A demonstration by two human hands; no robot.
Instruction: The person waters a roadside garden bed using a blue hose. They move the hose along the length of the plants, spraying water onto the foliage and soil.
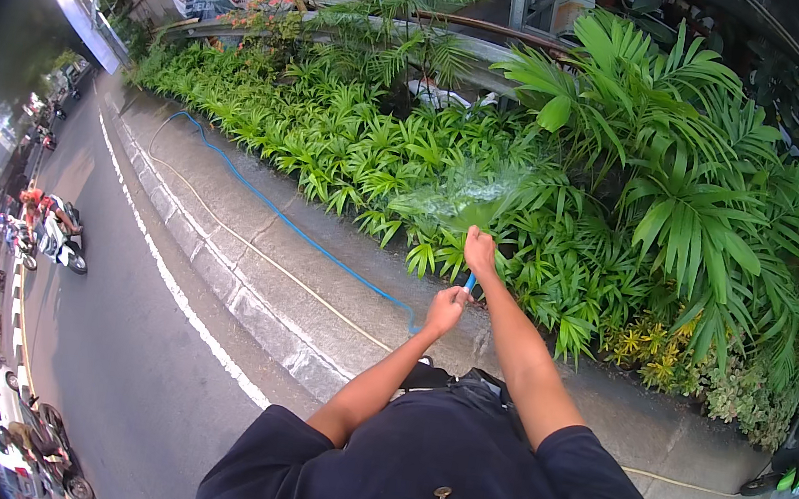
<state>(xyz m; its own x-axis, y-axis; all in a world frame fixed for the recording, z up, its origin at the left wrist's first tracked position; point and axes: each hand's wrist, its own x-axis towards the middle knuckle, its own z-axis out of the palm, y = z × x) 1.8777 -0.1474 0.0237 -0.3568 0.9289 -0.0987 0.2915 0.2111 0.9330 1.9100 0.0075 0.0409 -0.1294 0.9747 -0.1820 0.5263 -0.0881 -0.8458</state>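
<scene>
Both of my hands are closed on a blue hose [471,282], a short length of which shows between them. My right hand [480,251] is farther forward, wrapped round the hose near its outlet, which the fingers hide. Closer to my body, my left hand [446,310] grips the same hose. Water [467,194] fans out just beyond my right hand onto low leafy green plants [362,149]. More of the blue hose [292,225] trails along the pavement to the far left.
A pale yellow hose [285,273] lies along the concrete pavement [255,195]. The kerb [259,317] borders a road on the left, where a motorcycle with riders [57,230] and a parked motorcycle [54,457] appear. Tall palms [688,207] stand at right.
</scene>
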